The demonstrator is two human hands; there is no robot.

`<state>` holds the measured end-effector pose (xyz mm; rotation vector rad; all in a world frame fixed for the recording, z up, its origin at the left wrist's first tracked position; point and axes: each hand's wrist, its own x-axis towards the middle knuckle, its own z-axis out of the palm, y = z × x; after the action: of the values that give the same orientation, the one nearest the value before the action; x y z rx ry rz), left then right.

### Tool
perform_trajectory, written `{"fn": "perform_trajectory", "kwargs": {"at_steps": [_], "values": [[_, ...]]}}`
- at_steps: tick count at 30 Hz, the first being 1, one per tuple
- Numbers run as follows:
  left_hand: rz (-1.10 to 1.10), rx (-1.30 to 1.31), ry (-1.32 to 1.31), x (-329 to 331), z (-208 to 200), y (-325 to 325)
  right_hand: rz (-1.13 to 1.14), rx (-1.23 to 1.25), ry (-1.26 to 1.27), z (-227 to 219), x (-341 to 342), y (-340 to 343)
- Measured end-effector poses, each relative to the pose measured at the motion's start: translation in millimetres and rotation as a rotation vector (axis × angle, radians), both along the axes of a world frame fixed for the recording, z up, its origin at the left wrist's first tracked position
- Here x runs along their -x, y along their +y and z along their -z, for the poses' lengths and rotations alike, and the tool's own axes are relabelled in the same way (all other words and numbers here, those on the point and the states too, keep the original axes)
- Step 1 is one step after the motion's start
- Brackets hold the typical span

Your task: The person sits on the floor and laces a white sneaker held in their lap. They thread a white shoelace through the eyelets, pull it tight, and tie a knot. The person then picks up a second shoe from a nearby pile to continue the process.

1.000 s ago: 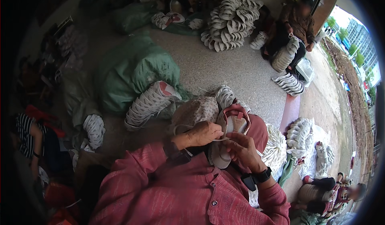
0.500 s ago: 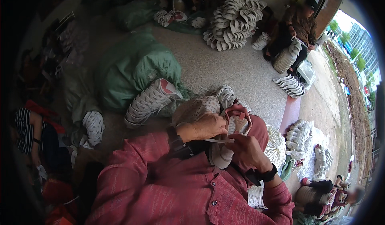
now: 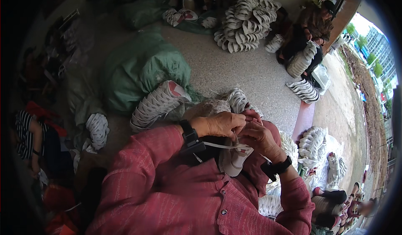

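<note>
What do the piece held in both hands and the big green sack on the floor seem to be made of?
White shoe upper: probably matte fabric or synthetic leather; it bends softly between the left hand and right hand. Green sack: likely woven plastic, crumpled with a faint sheen.

Both forearms come up from the lower edge in red sleeves and bend inward so the hands meet at the middle of the view. The left hand [image 3: 222,124] lies knuckles up, fingers curled and pinched together at their tips, a dark band at its wrist just past the cuff. The right hand [image 3: 259,136] sits just beside and slightly below it, touching it, fingers bent toward the left fingertips, its wrist cocked and ringed by a black band above the pushed-back sleeve.
</note>
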<state>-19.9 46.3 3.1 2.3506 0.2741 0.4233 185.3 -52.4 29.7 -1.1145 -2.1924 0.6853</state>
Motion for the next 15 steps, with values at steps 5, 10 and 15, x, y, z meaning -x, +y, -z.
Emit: {"fn": "perform_trajectory", "kwargs": {"at_steps": [5,10,15], "values": [[0.009,0.049,-0.079,3.2,1.1,-3.2,-0.077,-0.417,-0.291,-4.8,12.4,0.0],[-0.077,-0.015,-0.013,8.1,-18.9,-30.6,0.35,-0.499,-0.554,-44.4,-73.2,7.0],[-0.257,-0.255,0.061,-13.1,0.5,-46.1,0.451,0.452,0.318,-63.9,-81.6,-17.1]]}}
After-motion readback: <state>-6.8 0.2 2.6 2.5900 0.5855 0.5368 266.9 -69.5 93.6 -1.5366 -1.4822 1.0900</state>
